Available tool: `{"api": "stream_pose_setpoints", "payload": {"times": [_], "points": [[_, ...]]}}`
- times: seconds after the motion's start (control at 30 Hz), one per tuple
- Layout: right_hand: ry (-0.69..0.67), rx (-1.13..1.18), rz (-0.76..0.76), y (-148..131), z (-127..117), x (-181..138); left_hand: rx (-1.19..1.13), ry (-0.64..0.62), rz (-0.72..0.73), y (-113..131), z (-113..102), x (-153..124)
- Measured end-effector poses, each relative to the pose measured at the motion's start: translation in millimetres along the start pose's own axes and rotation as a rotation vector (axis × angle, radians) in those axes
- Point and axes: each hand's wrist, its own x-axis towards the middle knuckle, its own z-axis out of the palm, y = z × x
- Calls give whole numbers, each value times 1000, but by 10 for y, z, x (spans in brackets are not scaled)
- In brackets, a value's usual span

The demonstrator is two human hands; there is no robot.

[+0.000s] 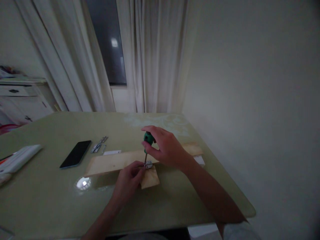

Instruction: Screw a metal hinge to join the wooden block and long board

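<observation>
Right hand [167, 148] is clenching its grip around the green, stubby plastic handle of a small screwdriver [148, 142], fingers wrapping the handle from the top and side. The screwdriver is standing nearly upright, thin dark shaft pointing down, tip sitting on a small silver metal hinge [148, 164].

Left hand [130, 180] is pinching at the hinge from the near side, fingertips touching or just beside it; exact contact is too small to tell. Its grip is closing on the hinge area and the wood under it.

The hinge is lying across the joint between two pieces: a long, pale, flat wooden plank [112, 162] running left to right, and a small, pale, squarish wooden block [150, 177] butting against the plank's near edge. The plank's right end is showing beyond the right wrist.

Both pieces are resting on a glossy pale-green tabletop [50, 196], near its middle.

Further out, left of the plank: a white flat strip [112, 152] just behind the plank, a couple of loose silver metal hinges [99, 144], then a black smartphone [75, 153] lying face up. A ceiling-light reflection [83, 183] is showing on the tabletop just left of the left hand.
</observation>
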Motion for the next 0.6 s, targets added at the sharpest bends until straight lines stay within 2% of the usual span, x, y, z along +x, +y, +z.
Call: {"api": "stream_pose_setpoints", "payload": {"times": [0.2,0.3,0.37,0.43,0.5,0.6], "points": [[17,20,-2,26,37,15,561,42,107,151,-47,-58],[33,77,14,26,46,11,783,80,92,198,-56,-68],[22,91,25,21,40,4,808,106,141,178,-53,-57],[1,64,26,12,26,-3,753,147,286,127,-46,-34],[0,-43,52,4,9,-9,685,198,447,70,-37,-5],[38,-194,132,-2,-14,-14,660,246,582,14,-22,28]]}}
